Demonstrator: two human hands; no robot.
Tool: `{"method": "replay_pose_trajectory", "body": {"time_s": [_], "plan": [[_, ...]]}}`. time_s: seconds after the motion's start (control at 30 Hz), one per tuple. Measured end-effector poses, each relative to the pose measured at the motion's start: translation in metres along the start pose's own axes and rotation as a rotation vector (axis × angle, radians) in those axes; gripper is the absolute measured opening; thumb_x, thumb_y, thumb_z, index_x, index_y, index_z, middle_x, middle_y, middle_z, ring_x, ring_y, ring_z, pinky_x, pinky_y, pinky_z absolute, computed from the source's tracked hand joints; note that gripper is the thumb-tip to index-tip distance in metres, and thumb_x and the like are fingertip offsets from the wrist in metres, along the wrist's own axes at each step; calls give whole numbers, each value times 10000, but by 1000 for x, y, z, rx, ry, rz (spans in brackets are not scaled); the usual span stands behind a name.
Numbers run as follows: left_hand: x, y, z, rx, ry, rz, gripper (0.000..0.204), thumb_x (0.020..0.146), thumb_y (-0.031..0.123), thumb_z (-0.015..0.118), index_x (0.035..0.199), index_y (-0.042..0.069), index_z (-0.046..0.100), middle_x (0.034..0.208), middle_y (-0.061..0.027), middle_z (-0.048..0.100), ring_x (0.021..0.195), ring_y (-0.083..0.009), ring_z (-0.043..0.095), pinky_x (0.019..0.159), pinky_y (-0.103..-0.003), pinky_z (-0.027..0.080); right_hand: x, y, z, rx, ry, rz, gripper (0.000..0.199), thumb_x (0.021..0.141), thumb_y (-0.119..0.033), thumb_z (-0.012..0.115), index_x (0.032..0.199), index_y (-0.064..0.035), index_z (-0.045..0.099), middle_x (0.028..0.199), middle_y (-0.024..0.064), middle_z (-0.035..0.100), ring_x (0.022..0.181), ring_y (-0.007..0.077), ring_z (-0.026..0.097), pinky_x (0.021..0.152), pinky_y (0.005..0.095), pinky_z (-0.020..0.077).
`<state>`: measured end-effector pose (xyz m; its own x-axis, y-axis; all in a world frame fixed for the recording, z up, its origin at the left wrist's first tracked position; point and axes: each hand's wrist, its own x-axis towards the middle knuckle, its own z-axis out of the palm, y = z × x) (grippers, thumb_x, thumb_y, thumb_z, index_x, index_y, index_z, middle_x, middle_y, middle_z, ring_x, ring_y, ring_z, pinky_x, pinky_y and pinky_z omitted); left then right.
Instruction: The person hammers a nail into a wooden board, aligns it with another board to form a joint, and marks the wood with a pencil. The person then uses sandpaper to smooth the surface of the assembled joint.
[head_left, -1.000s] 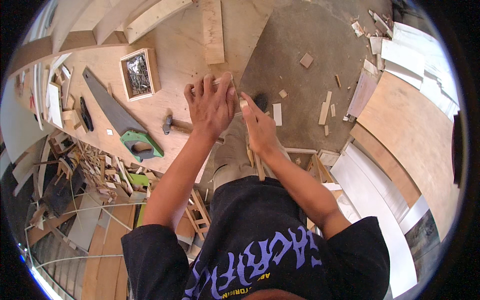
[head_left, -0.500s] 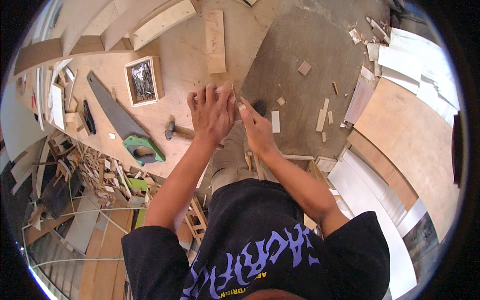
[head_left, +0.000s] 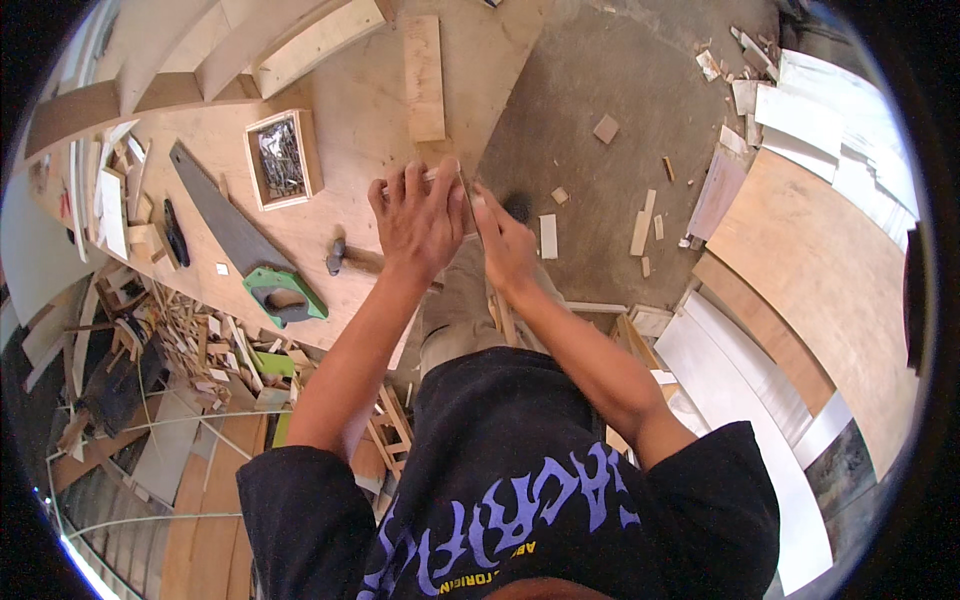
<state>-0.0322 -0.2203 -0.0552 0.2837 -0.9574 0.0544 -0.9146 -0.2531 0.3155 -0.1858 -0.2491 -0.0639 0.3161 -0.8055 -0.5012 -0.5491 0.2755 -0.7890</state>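
Note:
My left hand [head_left: 418, 222] is closed over a pale piece of wood [head_left: 432, 176] at the edge of the plywood worktop, its fingers curled over the top. Most of that piece lies hidden under the hand. Right beside it, my right hand [head_left: 508, 245] is closed on a thin flat strip [head_left: 474, 208] set against the wood's end. Whether the strip is a file, a blade or something else, I cannot tell. A hammer [head_left: 337, 256] lies just left of my left wrist, its handle running under the forearm.
On the worktop [head_left: 365, 130] lie a green-handled handsaw [head_left: 235, 235], an open wooden box of nails [head_left: 280, 158], a dark-handled tool [head_left: 176, 235] and a flat board [head_left: 424, 80]. Offcuts [head_left: 643, 222] are scattered across the floor to the right. Plywood sheets [head_left: 820, 270] lean at the far right.
My right hand has shifted slightly with the thin strip along the wood's end. My left hand stays closed on the wood. The whole view has moved a little.

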Motion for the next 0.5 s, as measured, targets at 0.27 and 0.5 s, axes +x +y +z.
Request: {"method": "replay_pose_trajectory", "body": {"time_s": [0.27, 0.5], "plan": [[6, -4, -1, -1, 7, 3, 357, 1014, 320, 611, 1343, 189, 655, 1216, -115, 609, 1165, -312, 553, 1046, -519, 344, 2, -6, -12, -87, -129, 90, 633, 1098, -576, 482, 1524, -124, 603, 1285, 255, 731, 1142, 412, 735, 978, 377, 548], [0, 0, -2, 15, -8, 1, 366, 1012, 318, 611, 1348, 183, 663, 1194, -115, 619, 1145, -318, 562, 1040, -514, 355, 12, 4, 0, -26, -49, 37, 669, 1104, -586, 459, 1526, -84, 590, 1261, 296, 720, 1213, 432, 703, 1035, 417, 525]]}}
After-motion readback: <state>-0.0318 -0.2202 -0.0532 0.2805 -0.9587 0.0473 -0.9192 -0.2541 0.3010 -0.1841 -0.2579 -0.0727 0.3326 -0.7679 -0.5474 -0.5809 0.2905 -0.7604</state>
